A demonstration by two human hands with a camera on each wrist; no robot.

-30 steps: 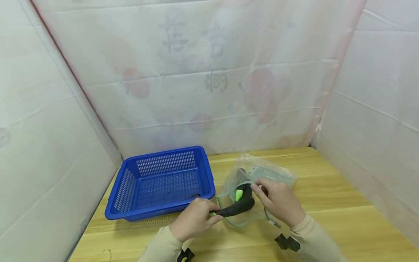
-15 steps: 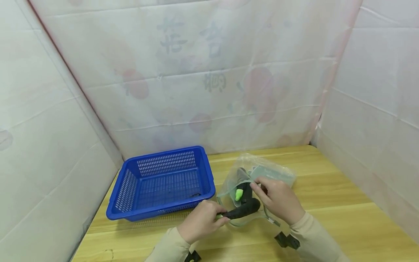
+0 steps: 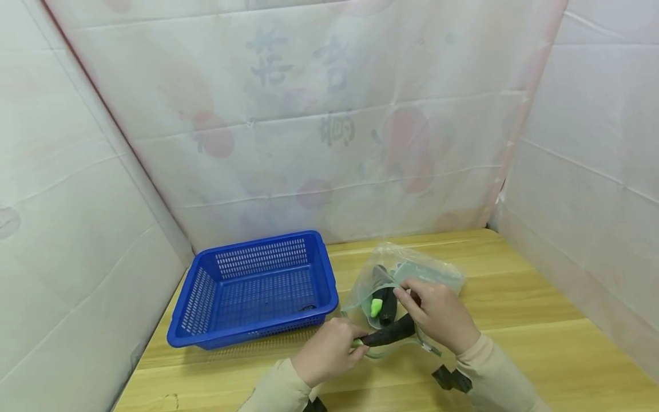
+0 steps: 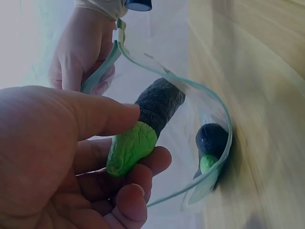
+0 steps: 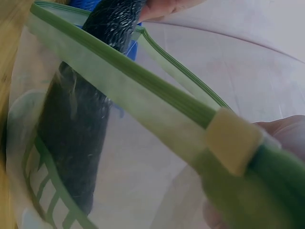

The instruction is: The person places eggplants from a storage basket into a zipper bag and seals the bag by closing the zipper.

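Observation:
In the head view my left hand (image 3: pixel 329 350) pinches the green stem end of a dark, wrinkled eggplant (image 3: pixel 391 333). Its far end lies inside the mouth of a clear zip bag (image 3: pixel 355 298), as the right wrist view also shows. My right hand (image 3: pixel 440 315) grips the bag's upper rim and keeps the mouth spread. Deeper in the bag are more dark eggplants (image 3: pixel 389 306), one with its green cap toward me. Seen from the left wrist, thumb and fingers close on the green stem (image 4: pixel 131 148). A pale slider (image 5: pixel 233 141) sits on the bag's green zip strip.
A blue perforated basket (image 3: pixel 252 286) stands left of the bag, with a small dark item (image 3: pixel 308 307) inside near its front right corner. Both rest on a wooden table (image 3: pixel 525 320). White sheeting (image 3: pixel 309 143) walls off the back and sides.
My left hand has moved right and slightly down, sliding the eggplant's far end further into the bag. The right hand stays on the rim, almost unmoved.

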